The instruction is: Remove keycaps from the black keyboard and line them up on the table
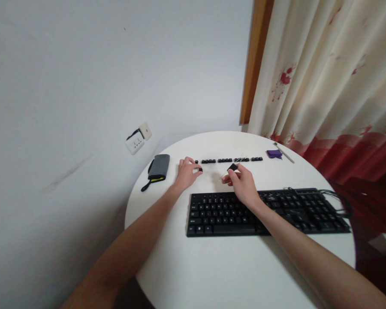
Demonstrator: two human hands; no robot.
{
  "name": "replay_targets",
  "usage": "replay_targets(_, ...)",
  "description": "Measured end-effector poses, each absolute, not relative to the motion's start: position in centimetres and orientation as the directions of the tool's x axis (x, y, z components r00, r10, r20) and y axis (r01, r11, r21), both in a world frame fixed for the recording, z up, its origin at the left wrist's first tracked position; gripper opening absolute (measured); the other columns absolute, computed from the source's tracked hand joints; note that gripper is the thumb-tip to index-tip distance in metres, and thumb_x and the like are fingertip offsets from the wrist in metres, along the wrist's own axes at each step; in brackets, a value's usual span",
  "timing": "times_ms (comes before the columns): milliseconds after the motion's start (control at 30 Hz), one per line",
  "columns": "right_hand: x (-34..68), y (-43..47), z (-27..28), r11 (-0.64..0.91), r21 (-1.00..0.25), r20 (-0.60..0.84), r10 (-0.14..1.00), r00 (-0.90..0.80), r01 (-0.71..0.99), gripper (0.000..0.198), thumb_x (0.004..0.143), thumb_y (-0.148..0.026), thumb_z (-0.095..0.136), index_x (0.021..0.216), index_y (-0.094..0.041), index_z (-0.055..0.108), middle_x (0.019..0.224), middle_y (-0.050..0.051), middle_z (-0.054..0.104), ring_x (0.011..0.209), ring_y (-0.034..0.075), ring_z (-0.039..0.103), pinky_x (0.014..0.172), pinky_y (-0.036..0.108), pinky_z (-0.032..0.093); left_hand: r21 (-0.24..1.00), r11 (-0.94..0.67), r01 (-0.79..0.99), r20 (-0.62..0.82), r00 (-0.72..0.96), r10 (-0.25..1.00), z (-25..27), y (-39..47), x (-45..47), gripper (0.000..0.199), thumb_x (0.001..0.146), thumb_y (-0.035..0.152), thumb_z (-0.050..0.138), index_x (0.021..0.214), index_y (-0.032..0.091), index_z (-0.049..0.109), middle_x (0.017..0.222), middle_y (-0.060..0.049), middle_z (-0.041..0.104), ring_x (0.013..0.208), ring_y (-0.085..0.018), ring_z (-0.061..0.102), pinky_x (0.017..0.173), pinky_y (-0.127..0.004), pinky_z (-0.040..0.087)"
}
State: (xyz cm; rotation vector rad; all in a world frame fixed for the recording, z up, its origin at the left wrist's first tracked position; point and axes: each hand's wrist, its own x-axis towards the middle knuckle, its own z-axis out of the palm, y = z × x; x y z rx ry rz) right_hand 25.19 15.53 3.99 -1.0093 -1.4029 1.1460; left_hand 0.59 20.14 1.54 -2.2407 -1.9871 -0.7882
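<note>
My left hand [187,172] pinches a small black keycap [200,170] between thumb and fingers, just above the table. In my right hand [242,182] is a keycap puller [232,167] with a black handle and thin wires sticking out at both ends. The black keyboard [225,230] lies in front of me, partly covered by my right hand and forearm. Beyond my hands, loose black keycaps [225,160] stand in a row of small groups; one at the row's left end is beside my left fingers.
A grey pouch [161,166] with a black loop lies at the left of the round white table [180,262]. Toward the back right are a folded purple cloth [274,153] and a thin brush-like stick [284,153]. The keyboard's cable [342,201] bunches at the right edge.
</note>
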Motion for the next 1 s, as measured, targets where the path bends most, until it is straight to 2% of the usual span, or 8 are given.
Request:
replay_targets(167, 25.3, 15.5, 4.2, 0.207, -0.978, 0.204, 0.97, -0.128, 0.004, 0.026, 0.088, -0.046, 0.055, 0.089, -0.02, 0.053, 0.074, 0.006, 0.072, 0.069, 0.02, 0.071, 0.061, 0.029, 0.052, 0.316, -0.092, 0.944, 0.391, -0.041, 0.919, 1.4, 20.2, 0.7, 0.046, 0.078, 0.035, 0.076, 0.122, 0.031, 0.067, 0.121, -0.007, 0.049, 0.113, -0.028, 0.044, 0.104, -0.042, 0.037)
replay_targets(300, 25.4, 15.5, 4.4, 0.21, -0.978, 0.207, 0.971, -0.124, 0.014, 0.026, 0.088, -0.046, 0.054, 0.089, -0.02, 0.053, 0.076, 0.008, 0.073, 0.07, 0.02, 0.071, 0.061, 0.029, 0.052, 0.351, -0.013, 0.936, 0.39, -0.133, 0.911, 1.1, 20.3, 0.7, 0.061, 0.073, 0.042, 0.079, 0.13, 0.032, 0.059, 0.126, -0.009, 0.046, 0.118, -0.031, 0.043, 0.103, -0.043, 0.036)
replay_targets(700, 25.3, 15.3, 4.5, 0.199, -0.98, 0.195, 0.972, -0.129, 0.019, 0.024, 0.088, -0.044, 0.054, 0.087, -0.02, 0.053, 0.075, 0.008, 0.073, 0.068, 0.019, 0.07, 0.061, 0.029, 0.052, 0.437, 0.112, 0.892, 0.349, -0.283, 0.893, 0.5, 20.8, 1.1, 0.071, 0.075, 0.045, 0.074, 0.137, 0.025, 0.048, 0.132, -0.012, 0.047, 0.123, -0.032, 0.043, 0.103, -0.043, 0.035)
replay_targets(900, 25.3, 15.3, 4.3, 0.19, -0.982, 0.186, 0.972, -0.146, 0.012, 0.027, 0.088, -0.047, 0.056, 0.088, -0.02, 0.054, 0.076, 0.008, 0.073, 0.069, 0.02, 0.07, 0.062, 0.03, 0.052, 0.433, 0.167, 0.886, 0.301, -0.317, 0.899, 0.9, 20.7, 1.7, 0.091, 0.068, 0.059, 0.075, 0.144, 0.025, 0.038, 0.139, -0.015, 0.044, 0.127, -0.037, 0.041, 0.102, -0.048, 0.037)
replay_targets(1000, 25.3, 15.1, 4.3, 0.196, -0.98, 0.191, 0.969, -0.156, 0.018, 0.027, 0.088, -0.047, 0.056, 0.088, -0.02, 0.054, 0.076, 0.008, 0.073, 0.07, 0.02, 0.07, 0.063, 0.03, 0.053, 0.428, 0.197, 0.882, 0.256, -0.327, 0.91, 1.3, 20.6, 2.1, 0.095, 0.067, 0.062, 0.074, 0.145, 0.024, 0.036, 0.141, -0.017, 0.043, 0.13, -0.039, 0.04, 0.102, -0.05, 0.037)
